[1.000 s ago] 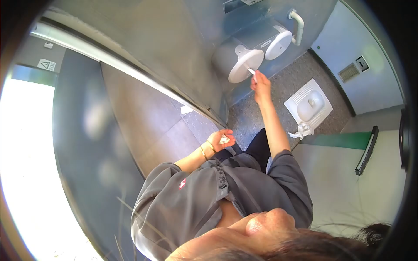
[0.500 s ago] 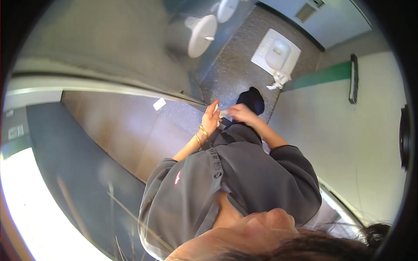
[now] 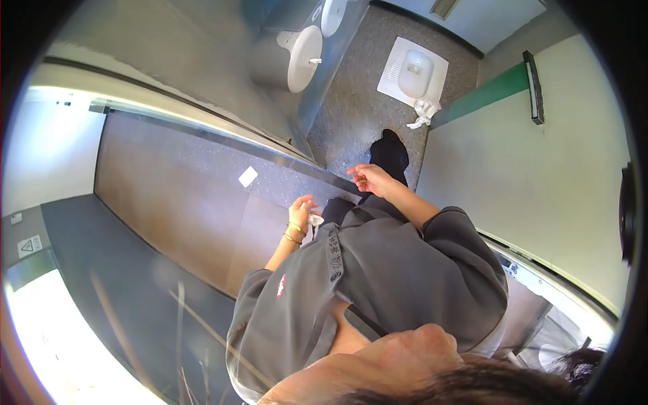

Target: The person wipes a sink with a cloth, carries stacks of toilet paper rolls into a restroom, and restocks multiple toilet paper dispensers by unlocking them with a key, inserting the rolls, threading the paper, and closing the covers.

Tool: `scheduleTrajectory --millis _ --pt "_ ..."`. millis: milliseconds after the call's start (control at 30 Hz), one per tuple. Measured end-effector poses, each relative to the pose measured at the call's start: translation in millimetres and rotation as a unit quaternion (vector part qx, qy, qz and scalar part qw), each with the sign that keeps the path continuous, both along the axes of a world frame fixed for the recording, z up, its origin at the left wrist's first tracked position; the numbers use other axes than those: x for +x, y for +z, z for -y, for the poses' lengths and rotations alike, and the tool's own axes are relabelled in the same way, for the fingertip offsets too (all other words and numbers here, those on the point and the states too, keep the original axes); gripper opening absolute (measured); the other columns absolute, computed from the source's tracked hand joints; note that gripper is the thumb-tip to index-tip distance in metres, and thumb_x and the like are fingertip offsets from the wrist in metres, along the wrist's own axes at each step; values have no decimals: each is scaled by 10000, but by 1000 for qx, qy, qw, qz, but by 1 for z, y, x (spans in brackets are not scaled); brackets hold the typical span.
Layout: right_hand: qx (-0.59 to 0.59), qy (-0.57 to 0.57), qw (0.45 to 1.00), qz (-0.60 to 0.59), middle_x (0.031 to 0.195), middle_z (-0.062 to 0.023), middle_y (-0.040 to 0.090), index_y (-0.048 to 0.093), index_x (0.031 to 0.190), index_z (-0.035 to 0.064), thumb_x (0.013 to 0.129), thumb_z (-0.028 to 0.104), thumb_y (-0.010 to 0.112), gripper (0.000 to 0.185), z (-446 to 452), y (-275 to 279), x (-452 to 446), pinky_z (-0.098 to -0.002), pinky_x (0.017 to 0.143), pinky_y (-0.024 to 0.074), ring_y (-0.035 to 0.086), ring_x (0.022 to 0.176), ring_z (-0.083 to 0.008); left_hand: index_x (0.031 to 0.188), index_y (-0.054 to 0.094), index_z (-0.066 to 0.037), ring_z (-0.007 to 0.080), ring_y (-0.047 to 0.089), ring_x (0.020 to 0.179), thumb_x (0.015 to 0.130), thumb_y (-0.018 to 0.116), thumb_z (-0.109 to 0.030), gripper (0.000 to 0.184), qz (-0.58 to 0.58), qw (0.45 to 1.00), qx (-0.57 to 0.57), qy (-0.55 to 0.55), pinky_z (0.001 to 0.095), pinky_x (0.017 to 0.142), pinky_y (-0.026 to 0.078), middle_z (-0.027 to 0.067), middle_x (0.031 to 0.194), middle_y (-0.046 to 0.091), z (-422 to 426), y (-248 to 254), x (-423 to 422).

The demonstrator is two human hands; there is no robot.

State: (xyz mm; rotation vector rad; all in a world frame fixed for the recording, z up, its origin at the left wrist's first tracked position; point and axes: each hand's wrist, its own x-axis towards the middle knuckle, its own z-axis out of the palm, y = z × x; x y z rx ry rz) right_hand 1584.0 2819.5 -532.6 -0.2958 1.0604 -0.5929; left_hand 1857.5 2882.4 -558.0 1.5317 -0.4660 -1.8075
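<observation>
My left hand (image 3: 300,214), with bracelets at its wrist, holds crumpled white tissue (image 3: 315,221) low in front of my body. To its right, my right hand (image 3: 369,179) is raised over my dark trouser leg, fingers apart and nothing visible in it. Farther up, a round white paper dispenser (image 3: 305,59) on the wall has a short bit of paper sticking out of its face. Beside it is a second round dispenser (image 3: 333,16), partly cut off at the top.
A white squat toilet (image 3: 413,71) is set in the floor, with crumpled paper (image 3: 425,113) at its near corner. An open door (image 3: 513,162) stands at the right, a partition (image 3: 202,67) at the left. A white sheet (image 3: 248,177) lies on the floor.
My right hand came down from the dispenser to my left hand, then parted from it. My left hand has moved left with the tissue. The view has shifted, and the toilet and dispensers sit higher.
</observation>
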Motion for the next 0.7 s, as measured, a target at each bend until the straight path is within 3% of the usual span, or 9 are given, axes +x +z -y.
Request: scheduleTrajectory --millis 67,100,133,300,433,500,600,667,700 --pt "17 -51 998 -20 694 -7 542 615 1012 47 873 141 503 202 -10 -5 -7 -261 540 429 490 583 -107 864 630 -42 99 461 415 912 592 -240 207 23 998 -32 -40 245 374 341 -8 538 474 1 -12 3" --pt "32 -83 996 -28 705 -8 542 619 991 47 867 125 507 184 -13 -4 -10 -266 547 432 491 587 -109 787 619 -48 62 318 369 920 580 -320 306 7 999 -9 -30 241 360 224 -53 462 374 1 -13 2" --pt "48 -114 992 -35 717 -8 542 622 970 46 862 108 511 167 -15 -4 -17 -272 554 435 493 591 -112 724 592 -48 57 284 361 930 548 -382 395 28 999 20 -22 243 355 198 -57 454 339 6 -1 -5" --pt "92 -308 947 -14 617 -15 530 629 892 69 872 150 592 91 1 -27 -97 -266 476 414 474 502 -121 956 582 -68 91 315 363 945 503 -242 191 -120 993 14 -7 247 347 205 -10 480 392 26 15 -39" --pt "68 -445 887 -104 613 4 513 613 857 77 912 159 540 123 27 -23 -203 -250 469 396 453 482 -81 1101 575 -80 124 359 375 952 451 -189 222 -106 994 -19 -18 253 356 251 14 540 476 51 40 -87" --pt "74 -539 833 -97 604 18 497 628 892 84 913 160 536 121 36 -30 -262 -251 473 388 428 475 -74 1071 590 -71 130 377 391 953 464 -277 269 -75 995 -39 -59 258 370 270 25 583 498 64 35 -103" --pt "-72 -279 900 -326 664 15 553 646 938 102 905 200 566 131 54 -2 -283 -248 508 402 454 519 -72 1021 607 -56 149 418 434 929 458 -461 442 -78 996 39 -22 283 405 324 40 631 521 97 -3 -138" --pt "-215 -70 912 -343 762 5 616 659 998 109 889 258 603 192 74 35 -233 -246 570 437 522 615 -90 986 605 -37 178 478 512 889 433 -600 597 -100 990 100 14 318 485 401 56 665 547 130 -16 -179" --pt "-318 17 885 -340 868 -21 655 650 1041 91 872 299 629 269 81 42 -210 -267 639 474 583 740 -114 969 597 -23 199 521 573 860 414 -670 681 -114 986 116 21 341 551 457 67 687 566 147 -11 -210"
